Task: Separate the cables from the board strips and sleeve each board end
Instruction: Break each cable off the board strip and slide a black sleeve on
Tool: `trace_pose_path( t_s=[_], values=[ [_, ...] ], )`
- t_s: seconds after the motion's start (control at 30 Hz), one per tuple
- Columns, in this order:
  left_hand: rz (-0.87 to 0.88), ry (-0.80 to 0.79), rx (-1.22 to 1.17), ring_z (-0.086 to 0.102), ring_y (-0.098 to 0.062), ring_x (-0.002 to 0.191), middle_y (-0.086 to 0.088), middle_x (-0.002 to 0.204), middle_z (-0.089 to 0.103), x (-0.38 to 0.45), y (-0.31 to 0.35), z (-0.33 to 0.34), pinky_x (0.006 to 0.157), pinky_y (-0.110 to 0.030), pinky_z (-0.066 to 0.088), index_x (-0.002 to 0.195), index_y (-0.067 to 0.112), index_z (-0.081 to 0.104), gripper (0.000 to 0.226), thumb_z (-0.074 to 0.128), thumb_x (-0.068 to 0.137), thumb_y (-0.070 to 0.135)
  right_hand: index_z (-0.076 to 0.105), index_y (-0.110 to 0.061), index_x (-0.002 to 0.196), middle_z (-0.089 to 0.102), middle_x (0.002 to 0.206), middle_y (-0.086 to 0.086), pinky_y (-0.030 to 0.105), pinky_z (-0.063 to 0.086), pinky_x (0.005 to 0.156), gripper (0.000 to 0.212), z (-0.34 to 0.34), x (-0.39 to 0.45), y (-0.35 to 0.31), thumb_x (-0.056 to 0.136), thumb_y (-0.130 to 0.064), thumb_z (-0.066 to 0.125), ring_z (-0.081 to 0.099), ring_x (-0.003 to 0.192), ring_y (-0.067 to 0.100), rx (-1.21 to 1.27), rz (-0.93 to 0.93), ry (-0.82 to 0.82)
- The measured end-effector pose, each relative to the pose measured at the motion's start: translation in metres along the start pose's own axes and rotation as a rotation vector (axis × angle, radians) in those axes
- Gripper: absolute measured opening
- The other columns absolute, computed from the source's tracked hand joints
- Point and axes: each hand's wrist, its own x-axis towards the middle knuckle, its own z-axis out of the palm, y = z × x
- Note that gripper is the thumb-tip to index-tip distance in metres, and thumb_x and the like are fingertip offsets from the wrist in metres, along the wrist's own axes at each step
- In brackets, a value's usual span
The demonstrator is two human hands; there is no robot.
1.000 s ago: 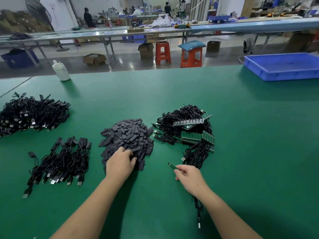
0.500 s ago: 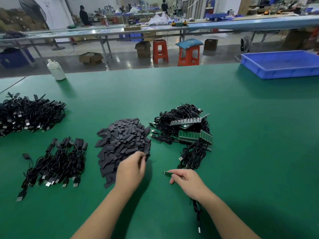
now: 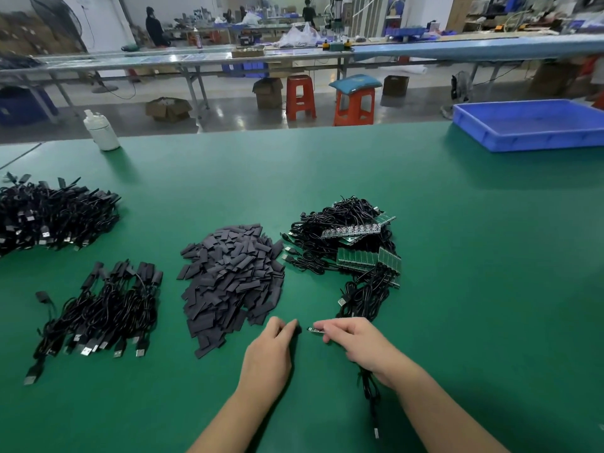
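My right hand (image 3: pixel 351 340) pinches a small green board end (image 3: pixel 314 329) whose black cable (image 3: pixel 369 390) trails down under my wrist toward me. My left hand (image 3: pixel 273 349) pinches a dark sleeve (image 3: pixel 298 329) just left of the board end, with a small gap between them. A heap of dark grey sleeves (image 3: pixel 232 276) lies above my left hand. Beyond my right hand sits a tangle of black cables with green board strips (image 3: pixel 358 253).
Sleeved cables lie in a bundle (image 3: pixel 104 308) at the left, with a bigger black cable pile (image 3: pixel 49 217) behind it. A white bottle (image 3: pixel 99 129) stands at the table's far left edge and a blue tray (image 3: pixel 529 124) at the far right.
My left hand left the sleeve heap with a sleeve and moved right to meet the board end. My right hand shifted the board end slightly left and nearer.
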Motion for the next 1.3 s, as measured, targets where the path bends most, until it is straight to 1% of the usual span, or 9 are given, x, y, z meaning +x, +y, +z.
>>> trace_pose_path(
  t_s=[0.17, 0.3, 0.37, 0.47, 0.6, 0.8, 0.93, 1.13, 1.3],
  values=[
    [0.025, 0.053, -0.051, 0.059, -0.017, 0.074, 0.008, 0.094, 0.055, -0.001, 0.002, -0.003, 0.053, -0.027, 0.045, 0.104, 0.026, 0.067, 0.024, 0.068, 0.084, 0.014, 0.074, -0.034, 0.109, 0.071, 0.079, -0.019, 0.011, 0.042, 0.058, 0.023, -0.038, -0.016, -0.034, 0.094, -0.018, 0.067, 0.054, 0.057, -0.007, -0.219, -0.074, 0.012],
    [0.111, 0.122, -0.019, 0.051, -0.019, 0.088, 0.006, 0.093, 0.057, 0.0, 0.0, -0.004, 0.066, -0.028, 0.048, 0.091, 0.021, 0.069, 0.01, 0.067, 0.084, 0.015, 0.072, -0.037, 0.111, 0.071, 0.092, -0.019, 0.019, 0.051, 0.079, 0.024, -0.049, -0.018, -0.054, 0.092, -0.023, 0.067, 0.063, 0.082, -0.005, -0.64, -0.096, 0.089],
    [0.134, 0.121, -0.035, 0.05, -0.021, 0.091, 0.005, 0.095, 0.058, 0.002, -0.001, -0.004, 0.077, -0.031, 0.045, 0.092, 0.018, 0.067, 0.008, 0.063, 0.088, 0.013, 0.075, -0.032, 0.106, 0.072, 0.093, -0.015, 0.02, 0.053, 0.082, 0.019, -0.038, -0.016, -0.048, 0.09, -0.022, 0.07, 0.067, 0.089, 0.003, -0.574, -0.078, 0.051],
    [0.013, 0.069, -0.188, 0.056, -0.018, 0.088, 0.007, 0.093, 0.057, 0.002, -0.001, -0.003, 0.074, -0.029, 0.044, 0.1, 0.018, 0.064, 0.013, 0.053, 0.098, 0.013, 0.074, -0.03, 0.108, 0.07, 0.079, -0.01, 0.021, 0.053, 0.064, 0.019, -0.016, -0.011, -0.028, 0.093, -0.021, 0.067, 0.066, 0.068, 0.01, -0.46, -0.033, 0.071],
    [-0.043, 0.011, -0.262, 0.055, -0.013, 0.088, 0.009, 0.097, 0.048, 0.005, -0.003, -0.005, 0.076, -0.029, 0.045, 0.124, 0.02, 0.061, 0.026, 0.05, 0.101, 0.022, 0.074, -0.03, 0.112, 0.063, 0.058, -0.015, 0.008, 0.036, 0.046, 0.022, 0.005, -0.004, -0.006, 0.095, -0.019, 0.065, 0.054, 0.048, -0.007, -0.306, -0.003, 0.14],
    [-0.051, -0.029, -0.309, 0.057, -0.01, 0.09, 0.009, 0.095, 0.055, 0.007, -0.004, -0.008, 0.082, -0.026, 0.045, 0.122, 0.017, 0.067, 0.027, 0.06, 0.097, 0.022, 0.074, -0.032, 0.113, 0.067, 0.064, -0.007, 0.015, 0.043, 0.049, 0.023, 0.012, -0.004, -0.001, 0.095, -0.021, 0.065, 0.059, 0.055, -0.002, -0.189, 0.026, 0.172],
    [-0.091, -0.049, -0.464, 0.06, 0.005, 0.091, 0.018, 0.096, 0.067, 0.009, -0.006, -0.014, 0.083, -0.007, 0.04, 0.113, 0.023, 0.074, 0.025, 0.07, 0.089, 0.016, 0.074, -0.031, 0.109, 0.073, 0.081, 0.004, 0.034, 0.058, 0.067, 0.021, 0.011, 0.001, -0.003, 0.095, -0.018, 0.066, 0.064, 0.063, 0.006, -0.165, 0.048, 0.133],
    [-0.261, -0.164, -0.823, 0.067, 0.003, 0.081, 0.014, 0.092, 0.076, 0.013, -0.018, -0.023, 0.081, -0.013, 0.049, 0.105, 0.035, 0.074, 0.035, 0.076, 0.083, 0.008, 0.07, -0.025, 0.106, 0.069, 0.079, -0.001, 0.021, 0.056, 0.063, 0.021, 0.01, 0.013, -0.009, 0.095, -0.009, 0.063, 0.065, 0.061, 0.005, -0.101, 0.036, 0.025],
    [-0.227, -0.21, -0.723, 0.062, 0.013, 0.075, 0.025, 0.086, 0.073, 0.015, -0.021, -0.024, 0.078, -0.007, 0.045, 0.113, 0.029, 0.073, 0.035, 0.077, 0.083, 0.011, 0.069, -0.017, 0.113, 0.07, 0.086, 0.001, 0.023, 0.058, 0.066, 0.021, 0.011, 0.017, -0.009, 0.095, -0.007, 0.064, 0.065, 0.064, 0.008, -0.091, 0.049, 0.014]
  ],
)
